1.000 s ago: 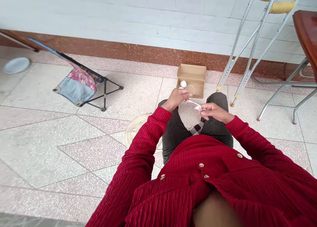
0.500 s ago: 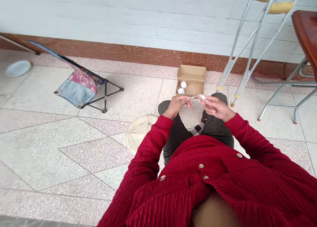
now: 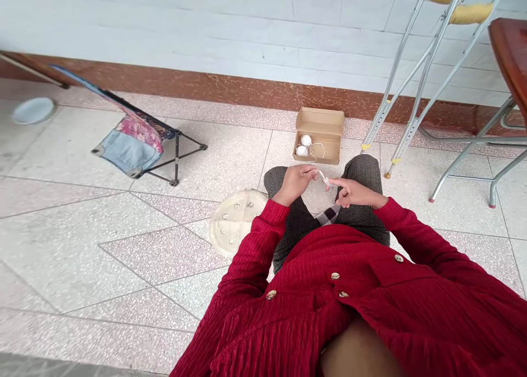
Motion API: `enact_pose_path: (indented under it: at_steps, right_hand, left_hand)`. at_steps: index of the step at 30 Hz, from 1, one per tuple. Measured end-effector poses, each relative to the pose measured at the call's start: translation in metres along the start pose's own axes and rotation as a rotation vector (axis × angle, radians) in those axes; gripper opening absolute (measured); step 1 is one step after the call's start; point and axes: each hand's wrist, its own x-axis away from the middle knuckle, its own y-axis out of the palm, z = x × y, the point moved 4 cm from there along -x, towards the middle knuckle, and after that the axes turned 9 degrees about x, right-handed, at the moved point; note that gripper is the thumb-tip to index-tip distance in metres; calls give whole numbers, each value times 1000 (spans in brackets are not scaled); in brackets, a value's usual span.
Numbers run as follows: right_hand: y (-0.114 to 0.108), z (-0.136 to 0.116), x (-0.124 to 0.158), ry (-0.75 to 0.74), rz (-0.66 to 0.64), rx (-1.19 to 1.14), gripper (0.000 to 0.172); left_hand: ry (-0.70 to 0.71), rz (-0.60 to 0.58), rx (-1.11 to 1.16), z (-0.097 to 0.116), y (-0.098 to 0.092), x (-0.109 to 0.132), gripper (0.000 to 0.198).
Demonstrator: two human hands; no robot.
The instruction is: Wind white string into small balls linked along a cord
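My left hand pinches a short white strand between its fingers, above my grey tweed knees. My right hand is beside it, its index finger reaching to the strand's far end. I cannot tell whether that finger grips it. Beyond my knees stands an open cardboard box. Two white balls of string lie inside, with thin loops of string beside them. My red sleeves run up to both wrists.
A white studded plastic lid lies by my left knee. Aluminium crutches stand to the right, near a brown-topped, metal-legged table. A folding chair and a white plate are on the tiled floor at left.
My right hand has dropped lower and its fingers have opened out around the strand. The strand now sits closer to my left fingers. The view has shifted slightly.
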Motion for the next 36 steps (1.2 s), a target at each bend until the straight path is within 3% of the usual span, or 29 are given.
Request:
enact_pose_path:
  at_steps: [4, 7, 10, 14, 16, 18, 20, 21, 23, 26, 29, 31, 33, 36]
  right_hand:
    - [15, -42, 15, -147, -178, -256, 75]
    - [0, -62, 14, -227, -91, -323, 82]
    - [-22, -53, 2, -196, 107, -142, 90]
    - [-30, -10, -11, -17, 296, 322, 94]
    - [-16, 9, -10, 52, 190, 371, 91]
    - [6, 16, -2, 87, -64, 238, 87]
    - [23, 4, 12, 47, -297, 42, 85]
    - [26, -7, 18, -2, -349, -42, 85]
    - [19, -31, 23, -121, -281, -151, 86]
    - [-9, -48, 19, -198, -19, -99, 91]
    - [-32, -32, 9, -95, 221, 246, 89]
    - [-34, -14, 7, -11, 261, 481, 83]
    - [-22, -1, 9, 29, 124, 517, 77]
    - [6, -6, 21, 9, -217, 219, 76]
  left_hand:
    - [-57, 12, 129, -11, 13, -1, 31]
    - [-69, -51, 192, -18, 36, 8, 38]
    - [-77, -138, 122, -21, 52, 21, 38]
    - [-21, -138, 5, -17, 44, 31, 33]
    - [36, -104, -36, -12, 32, 31, 30]
    - [66, -56, -65, -10, 19, 26, 28]
    - [67, -12, -55, -10, 12, 20, 27]
    - [59, 1, -34, -12, 12, 18, 27]
    - [30, -13, 18, -15, 20, 15, 30]
    - [-13, -123, 31, -18, 46, 17, 32]
    - [5, -195, -2, -15, 61, 23, 31]
    - [49, -166, -16, -11, 55, 24, 31]
    - [100, -98, -37, -8, 40, 22, 30]
    - [116, -21, 0, -10, 21, 17, 26]
